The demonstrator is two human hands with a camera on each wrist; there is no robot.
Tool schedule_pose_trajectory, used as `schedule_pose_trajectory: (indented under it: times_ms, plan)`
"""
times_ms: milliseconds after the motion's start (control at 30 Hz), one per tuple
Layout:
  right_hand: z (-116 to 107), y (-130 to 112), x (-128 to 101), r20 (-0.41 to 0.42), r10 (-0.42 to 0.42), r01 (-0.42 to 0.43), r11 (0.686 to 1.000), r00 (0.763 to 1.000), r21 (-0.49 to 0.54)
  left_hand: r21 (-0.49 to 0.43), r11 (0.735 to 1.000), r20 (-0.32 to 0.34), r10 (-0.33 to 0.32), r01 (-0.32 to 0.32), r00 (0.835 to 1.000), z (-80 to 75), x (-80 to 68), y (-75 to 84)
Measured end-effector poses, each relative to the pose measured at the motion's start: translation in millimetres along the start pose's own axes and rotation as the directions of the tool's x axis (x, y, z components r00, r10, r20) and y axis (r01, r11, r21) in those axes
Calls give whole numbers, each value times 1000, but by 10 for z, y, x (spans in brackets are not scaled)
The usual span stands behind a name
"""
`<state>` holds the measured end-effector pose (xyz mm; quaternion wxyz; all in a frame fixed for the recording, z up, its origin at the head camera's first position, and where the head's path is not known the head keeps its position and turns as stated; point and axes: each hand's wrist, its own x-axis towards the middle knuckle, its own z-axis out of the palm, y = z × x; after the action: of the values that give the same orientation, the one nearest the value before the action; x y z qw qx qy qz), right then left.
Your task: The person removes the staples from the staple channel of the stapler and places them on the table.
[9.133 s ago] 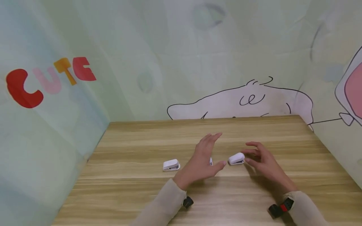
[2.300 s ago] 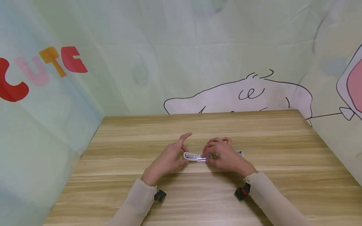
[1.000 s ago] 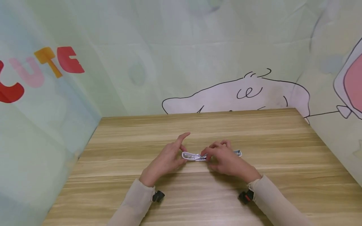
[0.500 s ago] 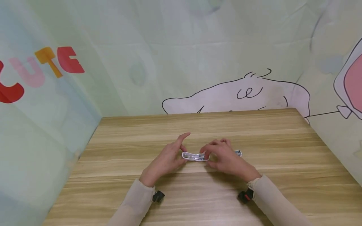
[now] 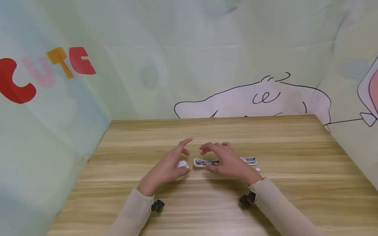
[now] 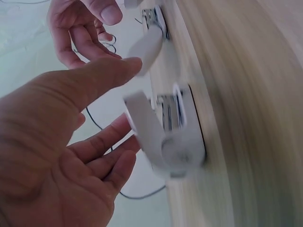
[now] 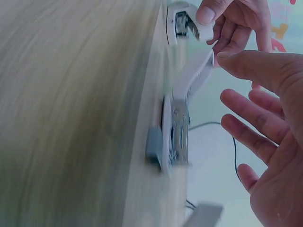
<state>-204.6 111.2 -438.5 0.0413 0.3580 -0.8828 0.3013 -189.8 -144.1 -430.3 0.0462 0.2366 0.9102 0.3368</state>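
On the wooden table (image 5: pixel 206 131) lie small white staplers. My left hand (image 5: pixel 168 168) is open, its index finger raised, its fingertips beside a white stapler (image 5: pixel 182 164) whose lid stands half raised in the left wrist view (image 6: pixel 175 137). My right hand (image 5: pixel 225 160) hovers with spread, relaxed fingers over a stapler opened flat (image 5: pixel 203 162), metal track showing. In the right wrist view that hand's (image 7: pixel 265 132) thumb is close to a raised white lid (image 7: pixel 194 75). Another opened stapler part (image 5: pixel 249 160) lies just right of the right hand.
A small white piece (image 5: pixel 258 169) lies on the table by the right-hand stapler part. Printed fabric walls close off the table's left, back and right sides. Bare wood stretches behind and in front of the hands.
My right hand has let go of the middle of the flat-opened stapler and lifted with fingers spread. My left hand has shifted slightly left, and a white stapler now shows at its fingertips.
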Motion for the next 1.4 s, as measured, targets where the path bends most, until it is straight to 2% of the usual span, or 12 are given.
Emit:
schedule_pose_trajectory:
  times_ms: [133, 333, 667, 933, 1233, 1400]
  plan:
    - [104, -58, 95, 16, 26, -27, 999, 1000, 47, -3, 1000, -15, -24, 24, 1000, -65, -102, -74]
    - [280, -138, 264, 12, 64, -65, 996, 998, 65, -38, 998, -52, -60, 58, 997, -93, -229, -165]
    - [459, -197, 422, -2, 86, -85, 987, 996, 140, -84, 995, -132, -71, 60, 989, 12, -217, -224]
    - [593, -214, 468, 1, 119, -118, 985, 993, 128, -109, 990, -135, -106, 92, 985, 42, -191, -240]
    - [593, -222, 482, 44, 160, -165, 977, 986, 137, -106, 989, -112, -117, 105, 987, -60, -218, -204]
    - [578, -227, 486, 59, 158, -165, 976, 986, 142, -84, 991, -140, -112, 101, 984, -182, -297, -213]
